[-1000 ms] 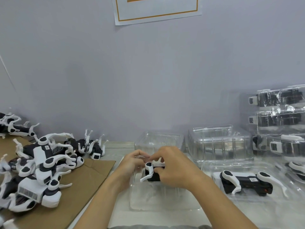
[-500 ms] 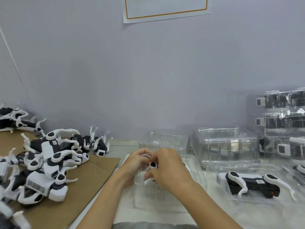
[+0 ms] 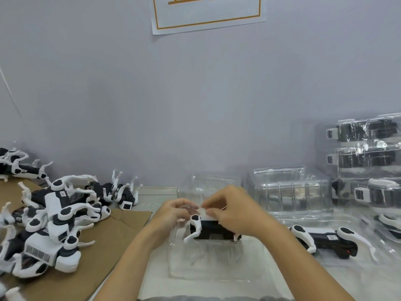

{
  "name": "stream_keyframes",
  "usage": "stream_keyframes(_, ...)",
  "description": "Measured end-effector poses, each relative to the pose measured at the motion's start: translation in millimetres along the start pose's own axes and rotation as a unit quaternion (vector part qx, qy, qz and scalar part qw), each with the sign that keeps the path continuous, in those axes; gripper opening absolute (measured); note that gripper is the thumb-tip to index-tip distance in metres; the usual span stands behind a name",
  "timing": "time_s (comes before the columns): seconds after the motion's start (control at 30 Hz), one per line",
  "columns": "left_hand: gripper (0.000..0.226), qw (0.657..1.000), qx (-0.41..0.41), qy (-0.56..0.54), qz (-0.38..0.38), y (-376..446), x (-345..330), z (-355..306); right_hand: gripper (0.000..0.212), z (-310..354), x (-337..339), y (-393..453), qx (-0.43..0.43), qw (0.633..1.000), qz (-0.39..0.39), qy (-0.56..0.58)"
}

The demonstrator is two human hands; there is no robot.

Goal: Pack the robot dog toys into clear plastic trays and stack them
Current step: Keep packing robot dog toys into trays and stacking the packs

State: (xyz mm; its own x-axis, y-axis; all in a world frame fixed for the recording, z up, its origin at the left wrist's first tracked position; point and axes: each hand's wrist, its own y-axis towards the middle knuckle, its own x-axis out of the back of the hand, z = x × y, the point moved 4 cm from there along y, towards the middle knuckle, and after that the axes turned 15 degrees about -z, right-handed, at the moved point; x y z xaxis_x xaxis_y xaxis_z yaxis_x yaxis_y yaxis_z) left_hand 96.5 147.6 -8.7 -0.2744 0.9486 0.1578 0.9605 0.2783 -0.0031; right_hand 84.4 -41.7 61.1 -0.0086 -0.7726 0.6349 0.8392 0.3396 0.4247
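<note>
Both grips, left hand (image 3: pixel 175 213) and right hand (image 3: pixel 234 211), pinching a dog (image 3: pixel 208 229) over a tray (image 3: pixel 217 261), loose dogs (image 3: pixel 50 220) left of tray, packed stack (image 3: pixel 366 161) far right

Packing workstation: loose robot dog toys (image 3: pixel 54 216) heaped, stacked packed trays (image 3: pixel 366 161), wall notice (image 3: pixel 207 14).

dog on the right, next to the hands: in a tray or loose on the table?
In a tray. The robot dog lies on its side inside an open clear tray, with no lid over it.
</note>
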Motion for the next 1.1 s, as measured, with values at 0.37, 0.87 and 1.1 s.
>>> stream_keyframes(0.37,0.015,0.908,-0.232,0.346,-0.050,-23,-1,-67,0.024,-41,49,2,-0.095,0.981,0.022,-0.168)
stream_keyframes(0.87,0.035,0.891,-0.267,0.366,0.012,-47,-87,-64,0.030,-40,47,0,-0.119,0.978,0.020,-0.169)
stream_keyframes(1.1,0.032,0.896,-0.274,0.346,0.046,-48,-87,-67,0.025,-42,44,1,-0.121,0.980,0.011,-0.161)
